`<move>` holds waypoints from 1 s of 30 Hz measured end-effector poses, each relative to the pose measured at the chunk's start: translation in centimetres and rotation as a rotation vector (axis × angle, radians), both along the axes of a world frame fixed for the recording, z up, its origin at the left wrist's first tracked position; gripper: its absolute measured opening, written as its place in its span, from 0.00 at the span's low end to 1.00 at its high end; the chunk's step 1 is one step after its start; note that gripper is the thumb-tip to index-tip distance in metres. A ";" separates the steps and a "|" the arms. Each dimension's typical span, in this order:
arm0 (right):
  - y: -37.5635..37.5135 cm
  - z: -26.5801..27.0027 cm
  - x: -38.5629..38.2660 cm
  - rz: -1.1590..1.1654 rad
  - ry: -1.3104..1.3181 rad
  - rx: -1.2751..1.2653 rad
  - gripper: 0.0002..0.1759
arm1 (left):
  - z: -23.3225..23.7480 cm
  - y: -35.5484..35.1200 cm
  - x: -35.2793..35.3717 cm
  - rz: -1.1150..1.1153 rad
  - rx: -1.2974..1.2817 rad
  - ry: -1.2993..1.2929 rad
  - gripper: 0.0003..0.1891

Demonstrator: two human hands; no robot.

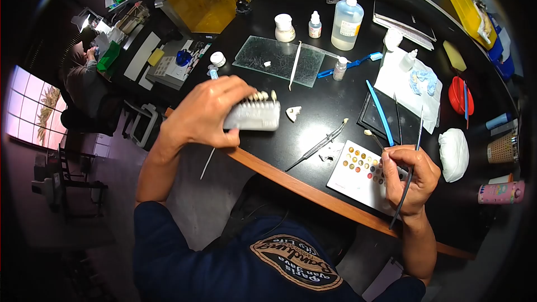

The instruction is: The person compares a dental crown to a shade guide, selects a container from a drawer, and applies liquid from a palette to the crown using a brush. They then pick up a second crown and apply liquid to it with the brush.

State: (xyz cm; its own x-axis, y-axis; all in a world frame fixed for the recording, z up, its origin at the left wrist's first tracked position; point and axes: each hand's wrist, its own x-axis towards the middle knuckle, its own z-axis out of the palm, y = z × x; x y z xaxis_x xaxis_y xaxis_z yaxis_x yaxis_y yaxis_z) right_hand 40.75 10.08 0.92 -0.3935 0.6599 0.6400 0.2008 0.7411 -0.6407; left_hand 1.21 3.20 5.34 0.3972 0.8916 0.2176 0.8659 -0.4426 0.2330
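My left hand [210,112] is closed around a grey shade guide [254,116] with a row of tooth-coloured tabs along its top, above the desk's front edge. My right hand [413,179] is closed on a thin dark brush [407,193] that slants through the fingers. A small tooth-like piece [367,132] on a thin stem also extends from its fingertips. Under that hand lies a white palette [352,174] with several coloured spots. Metal tweezers [320,144] with a small piece at the tip rest between the hands, near a small white cast [293,113].
Behind the hands are a glass slab [278,59], a large clear bottle [347,22], small jars and a blue toothbrush [352,64]. A dark tray [400,114], white tissue [453,155] and red dish [461,95] stand at right. Another person [84,81] sits at far left.
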 end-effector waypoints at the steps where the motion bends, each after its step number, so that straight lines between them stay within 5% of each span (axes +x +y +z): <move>1: 0.0 0.1 0.0 0.002 -0.001 -0.004 0.08 | 0.4 0.4 -0.4 0.039 0.037 0.002 0.33; 13: -0.2 0.2 -0.4 0.012 -0.001 0.013 0.07 | -0.3 12.2 -3.8 0.644 -0.054 0.326 0.31; 30: 2.1 0.4 1.4 -0.151 0.063 0.065 0.06 | -1.4 13.7 -4.7 0.700 -0.206 0.251 0.35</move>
State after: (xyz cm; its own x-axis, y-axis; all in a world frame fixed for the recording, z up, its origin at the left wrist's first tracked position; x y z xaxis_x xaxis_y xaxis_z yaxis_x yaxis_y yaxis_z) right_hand 42.11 12.16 1.33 -0.2510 0.6650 0.7034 0.2739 0.7457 -0.6073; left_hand -3.51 16.87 3.96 -0.2583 0.9661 -0.0018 0.9660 0.2583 0.0111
